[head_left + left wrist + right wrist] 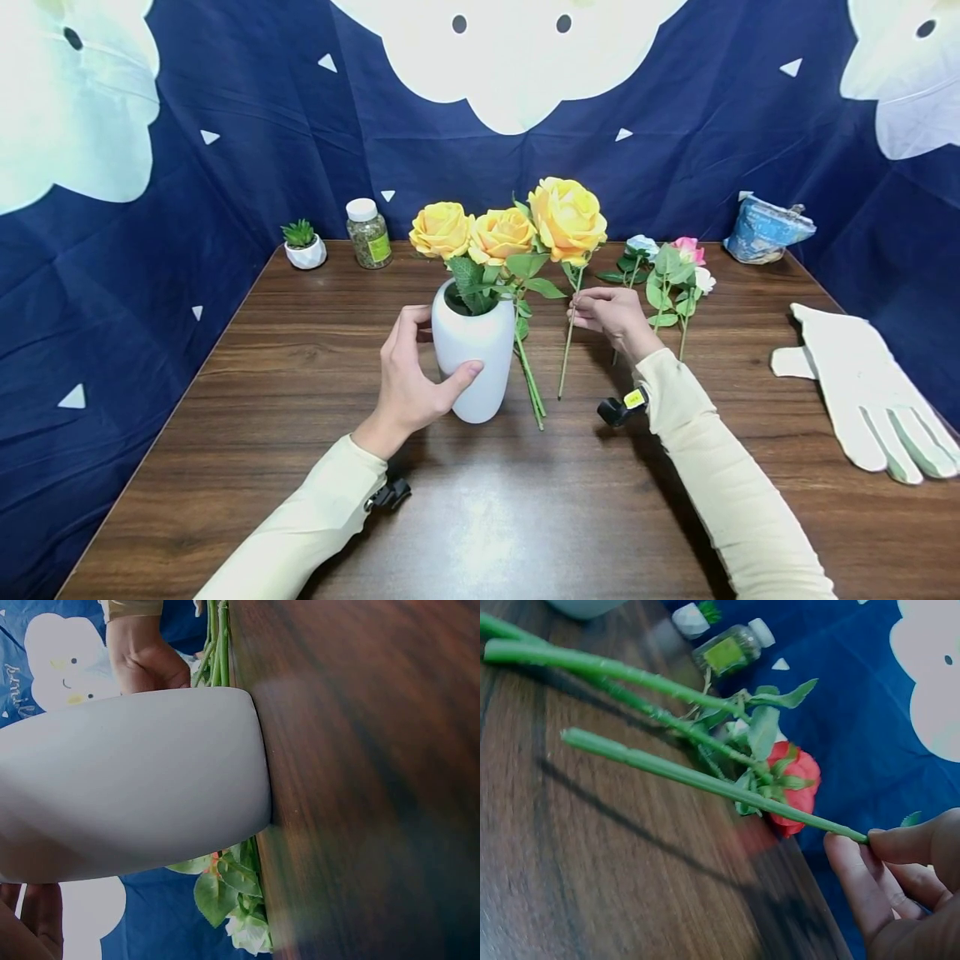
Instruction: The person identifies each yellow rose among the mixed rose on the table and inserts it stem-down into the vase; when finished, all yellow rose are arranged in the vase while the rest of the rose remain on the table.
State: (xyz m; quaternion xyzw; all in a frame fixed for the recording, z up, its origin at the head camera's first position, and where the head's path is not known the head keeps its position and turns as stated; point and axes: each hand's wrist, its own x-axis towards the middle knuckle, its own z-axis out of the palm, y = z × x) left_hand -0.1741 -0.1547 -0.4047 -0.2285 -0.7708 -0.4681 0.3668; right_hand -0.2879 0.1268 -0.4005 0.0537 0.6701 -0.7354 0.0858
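Left hand (411,375) is gripping the white vase (474,350), which is standing upright on the wooden table (300,433), thumb and fingers curled round its body. Right hand (615,318) is pinching the stem of a yellow rose (567,218), held just beside the vase. Two yellow roses (472,233) are leaning by the vase mouth. Risk: the top-heavy vase is likely tipping if the incoming stem is pushing against its rim

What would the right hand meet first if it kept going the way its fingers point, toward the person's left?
Probably the leaning yellow roses' stems, then the white vase; the right hand pinches a rose stem, and depth is uncertain.
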